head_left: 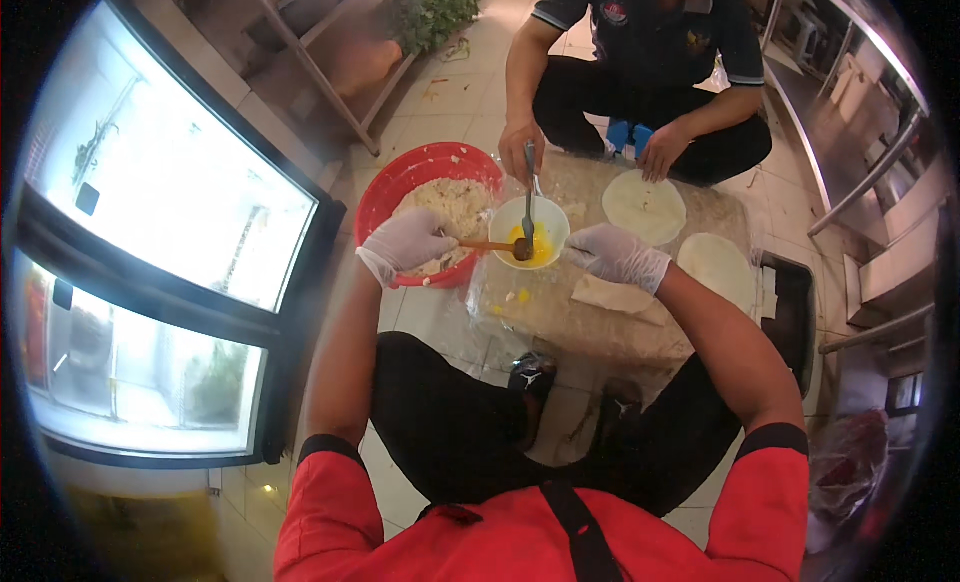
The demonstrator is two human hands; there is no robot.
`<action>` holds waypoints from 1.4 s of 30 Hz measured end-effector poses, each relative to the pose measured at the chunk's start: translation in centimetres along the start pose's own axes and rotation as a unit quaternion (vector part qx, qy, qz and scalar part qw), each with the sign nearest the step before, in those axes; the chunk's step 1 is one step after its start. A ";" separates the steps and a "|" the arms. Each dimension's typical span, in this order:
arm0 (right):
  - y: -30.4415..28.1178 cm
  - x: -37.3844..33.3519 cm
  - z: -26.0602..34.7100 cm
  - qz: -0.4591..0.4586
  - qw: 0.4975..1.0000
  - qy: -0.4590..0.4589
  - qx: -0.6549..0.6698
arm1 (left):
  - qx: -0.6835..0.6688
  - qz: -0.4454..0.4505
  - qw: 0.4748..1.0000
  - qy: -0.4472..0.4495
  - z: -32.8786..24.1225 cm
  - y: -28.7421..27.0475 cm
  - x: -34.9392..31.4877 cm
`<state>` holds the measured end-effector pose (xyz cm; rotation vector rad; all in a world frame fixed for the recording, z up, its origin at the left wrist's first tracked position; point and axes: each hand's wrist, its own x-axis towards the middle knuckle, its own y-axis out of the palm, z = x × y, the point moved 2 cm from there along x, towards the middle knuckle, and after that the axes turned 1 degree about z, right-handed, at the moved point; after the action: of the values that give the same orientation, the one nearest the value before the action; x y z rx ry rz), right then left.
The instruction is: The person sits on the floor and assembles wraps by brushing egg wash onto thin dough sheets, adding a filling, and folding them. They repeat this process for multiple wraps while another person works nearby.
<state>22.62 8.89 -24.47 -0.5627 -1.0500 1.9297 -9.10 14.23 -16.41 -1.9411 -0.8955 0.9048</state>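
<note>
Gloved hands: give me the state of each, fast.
Left hand: closed, holding the wooden utensil.
Right hand: fingertips at the bowl's rim; whether they grip it cannot be told.

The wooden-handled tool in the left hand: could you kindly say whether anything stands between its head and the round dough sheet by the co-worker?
Yes: the right rim of the white bowl, with the right hand at it; a grey tool also dips into the bowl.
</note>
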 end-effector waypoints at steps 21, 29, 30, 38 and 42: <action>2.3 6.6 3.9 -0.078 0.987 -0.137 -0.016 | 0.151 -0.085 0.978 0.114 -10.6 -0.3 -0.7; 1.2 3.8 1.4 -0.133 0.989 -0.045 0.045 | 0.137 -0.221 0.957 0.126 -7.7 -1.7 -1.1; 1.1 3.5 0.4 -0.113 0.992 -0.024 0.042 | 0.110 -0.188 0.968 0.123 -7.1 -1.4 -0.8; -3.5 0.9 -1.3 -0.212 0.949 0.116 0.205 | -0.001 0.174 0.967 0.188 -7.5 6.1 2.1; -6.0 -2.1 -3.8 -0.229 0.920 0.116 0.297 | 0.093 0.242 0.944 0.203 -8.6 9.8 3.2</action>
<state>29.22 10.58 -21.55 -0.1685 -0.3571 1.5953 2.17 9.51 -22.04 -2.1067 -0.0859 0.7752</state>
